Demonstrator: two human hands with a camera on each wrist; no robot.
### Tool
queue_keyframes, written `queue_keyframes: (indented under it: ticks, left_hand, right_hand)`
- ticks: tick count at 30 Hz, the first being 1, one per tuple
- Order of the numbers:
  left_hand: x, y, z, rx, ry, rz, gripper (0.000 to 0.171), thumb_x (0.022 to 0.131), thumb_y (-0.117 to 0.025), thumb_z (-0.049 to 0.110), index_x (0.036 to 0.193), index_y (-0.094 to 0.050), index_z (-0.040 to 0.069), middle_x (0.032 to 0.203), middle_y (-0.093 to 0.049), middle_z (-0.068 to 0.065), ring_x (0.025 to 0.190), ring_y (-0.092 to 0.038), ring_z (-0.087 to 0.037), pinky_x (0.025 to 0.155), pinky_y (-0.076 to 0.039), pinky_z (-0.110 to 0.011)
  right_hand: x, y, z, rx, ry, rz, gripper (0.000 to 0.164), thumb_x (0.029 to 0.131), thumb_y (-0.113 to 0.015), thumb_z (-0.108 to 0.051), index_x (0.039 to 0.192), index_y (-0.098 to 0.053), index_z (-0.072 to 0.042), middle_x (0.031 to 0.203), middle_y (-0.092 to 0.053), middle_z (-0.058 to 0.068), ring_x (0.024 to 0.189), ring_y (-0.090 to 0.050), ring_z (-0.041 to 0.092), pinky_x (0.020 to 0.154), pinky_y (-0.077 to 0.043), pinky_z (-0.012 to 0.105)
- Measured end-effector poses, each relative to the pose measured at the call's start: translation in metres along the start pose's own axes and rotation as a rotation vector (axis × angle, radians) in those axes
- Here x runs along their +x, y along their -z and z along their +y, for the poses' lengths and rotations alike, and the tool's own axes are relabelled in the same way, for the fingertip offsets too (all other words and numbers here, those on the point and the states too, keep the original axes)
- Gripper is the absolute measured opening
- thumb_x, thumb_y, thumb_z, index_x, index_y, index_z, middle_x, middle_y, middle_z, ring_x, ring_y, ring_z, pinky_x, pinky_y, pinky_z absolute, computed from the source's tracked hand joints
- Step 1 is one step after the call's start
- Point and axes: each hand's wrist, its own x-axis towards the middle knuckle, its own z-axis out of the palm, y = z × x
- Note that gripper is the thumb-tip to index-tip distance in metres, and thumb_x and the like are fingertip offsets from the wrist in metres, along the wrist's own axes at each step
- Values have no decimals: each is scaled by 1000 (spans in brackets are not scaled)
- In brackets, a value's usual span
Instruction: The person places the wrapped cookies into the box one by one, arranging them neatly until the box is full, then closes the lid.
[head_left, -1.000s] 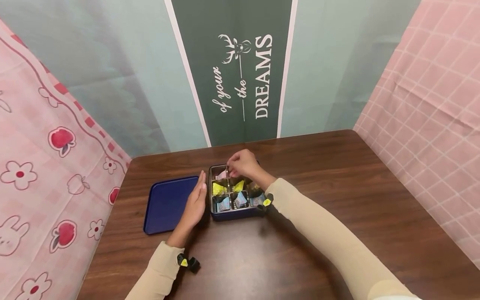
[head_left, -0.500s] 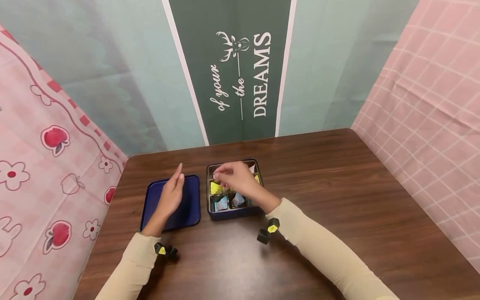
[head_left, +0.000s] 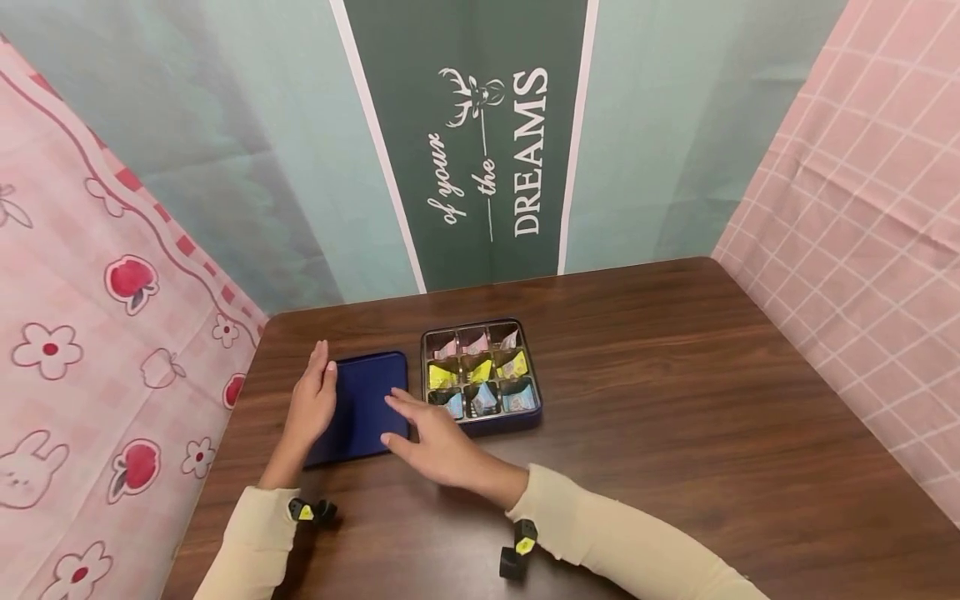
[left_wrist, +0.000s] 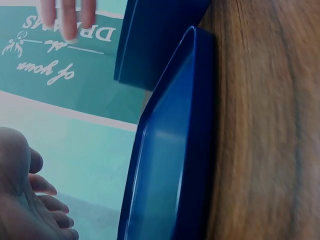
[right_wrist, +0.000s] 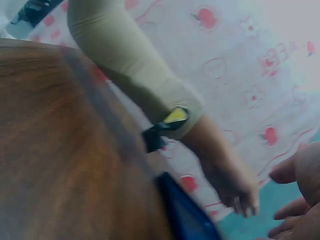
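A dark blue square lid (head_left: 367,400) lies with its hollow side up on the table, left of a matching blue box (head_left: 501,423). Small wrapped sweets fill the box's compartments: pink ones (head_left: 475,342) at the back, yellow ones (head_left: 514,365) in the middle, light blue ones (head_left: 517,400) in front. My left hand (head_left: 311,404) hovers at the lid's left side, fingers straight and together, holding nothing. Over the lid's right edge is my right hand (head_left: 435,437), its fingers and thumb spread and nothing between them. In the left wrist view, the lid's raised rim (left_wrist: 200,125) stands close by.
All this is on a brown wooden table (head_left: 637,375). A green curtain with lettering (head_left: 487,150) hangs behind it, with pink patterned cloth (head_left: 127,467) at the left and pink checked cloth (head_left: 855,250) at the right.
My right hand has come away from the sweets and moved left and nearer to the lid, its fingers spreading. My left hand has moved from the box's side to the lid's far left.
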Motion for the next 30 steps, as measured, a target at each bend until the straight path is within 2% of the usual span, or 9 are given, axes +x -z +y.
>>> queue_keyframes:
  ticks: [3,12,18,25,30]
  left_hand:
    - [-4,3,-4,10,21,-11,57,112,-35,20,158,-17,-7,165,-13,-26,152,-12,-44,121,-13,-57]
    - [-25,2,-21,92,136,-60,61,112,-32,23,157,-9,-12,160,-5,-40,149,-3,-53,119,-9,-63]
    - [-31,3,-25,100,206,-113,62,112,-28,22,156,-4,-14,157,0,-44,148,1,-56,120,-4,-62]
    - [-32,4,-28,110,224,-153,62,111,-25,20,152,-2,-20,158,0,-41,149,1,-54,121,-3,-58]
    - [-34,6,-30,107,255,-163,62,112,-26,21,153,-2,-19,160,0,-38,150,-2,-51,121,-6,-57]
  right_hand:
    - [-2,-13,7,1,-32,8,63,102,-61,-30,152,-42,2,162,-31,14,149,-31,24,118,-30,40]
    - [0,-40,20,75,-138,-3,79,103,-59,-34,159,-19,5,167,-8,23,154,-14,31,120,-22,50]
    - [5,-49,25,142,-220,17,83,100,-62,-30,158,-18,9,165,-9,29,152,-19,35,119,-25,51]
    - [10,-56,26,277,-313,83,92,95,-66,-22,159,-7,9,166,-11,26,149,-26,35,120,-25,48]
    - [12,-60,23,379,-346,107,94,92,-68,-18,159,-7,8,166,-12,25,149,-25,37,120,-23,48]
